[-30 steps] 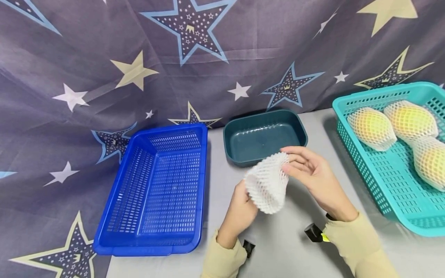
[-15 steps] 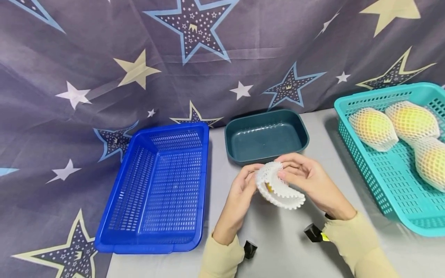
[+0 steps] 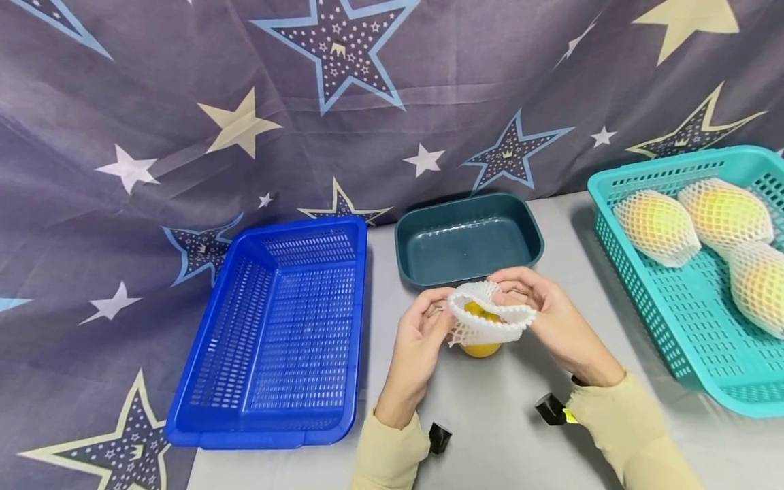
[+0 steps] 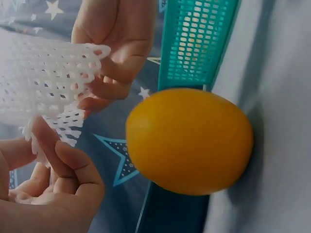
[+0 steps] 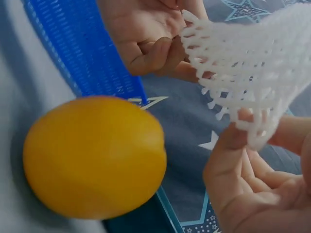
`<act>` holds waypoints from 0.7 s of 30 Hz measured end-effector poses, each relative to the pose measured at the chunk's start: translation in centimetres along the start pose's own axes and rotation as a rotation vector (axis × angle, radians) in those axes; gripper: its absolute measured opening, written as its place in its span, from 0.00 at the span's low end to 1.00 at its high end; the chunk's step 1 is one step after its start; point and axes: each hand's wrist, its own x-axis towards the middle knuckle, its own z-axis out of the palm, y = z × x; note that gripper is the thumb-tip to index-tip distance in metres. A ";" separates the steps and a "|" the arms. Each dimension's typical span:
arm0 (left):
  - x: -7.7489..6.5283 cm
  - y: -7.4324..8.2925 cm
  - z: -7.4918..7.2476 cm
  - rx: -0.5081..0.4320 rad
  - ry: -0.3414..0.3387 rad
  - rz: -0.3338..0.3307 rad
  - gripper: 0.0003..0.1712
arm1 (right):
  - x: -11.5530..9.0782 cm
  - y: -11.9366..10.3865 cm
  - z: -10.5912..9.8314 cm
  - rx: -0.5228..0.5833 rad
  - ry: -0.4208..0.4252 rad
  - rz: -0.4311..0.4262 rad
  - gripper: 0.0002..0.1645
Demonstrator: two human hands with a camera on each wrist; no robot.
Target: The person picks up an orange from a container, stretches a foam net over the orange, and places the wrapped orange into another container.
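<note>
A white foam fruit net (image 3: pixel 486 333) is stretched between both hands, its mouth spread and tilted up. My left hand (image 3: pixel 418 344) pinches one side of the rim; my right hand (image 3: pixel 560 323) pinches the opposite side. Beneath the net, a smooth orange-yellow fruit (image 3: pixel 480 350) stands on the grey table, partly hidden by the mesh. In the left wrist view the bare fruit (image 4: pixel 189 141) is apart from the net (image 4: pixel 43 73). From the right wrist, thumb and finger are seen gripping the mesh (image 5: pixel 243 63), with the fruit (image 5: pixel 95 158) below.
A teal basket (image 3: pixel 640 299) on the right holds several yellow fruits (image 3: pixel 655 224) in foam nets. To the left stands a blue basket (image 3: pixel 355 327). A dark green tray (image 3: pixel 468 252) sits behind the hands, before a star-patterned cloth (image 3: pixel 367 150).
My left hand has moved up to the net's rim. The net has turned from mouth toward me to mouth upward and spread wider, and the fruit beneath has come into sight.
</note>
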 end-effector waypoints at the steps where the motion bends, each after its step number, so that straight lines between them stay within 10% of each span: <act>1: 0.1 -0.1 -0.1 0.004 0.012 -0.008 0.17 | 0.0 0.1 0.0 -0.004 0.009 -0.004 0.18; 21: 0.9 -2.4 -1.2 0.142 0.104 -0.182 0.18 | 0.8 2.7 -0.6 -0.283 0.162 0.046 0.22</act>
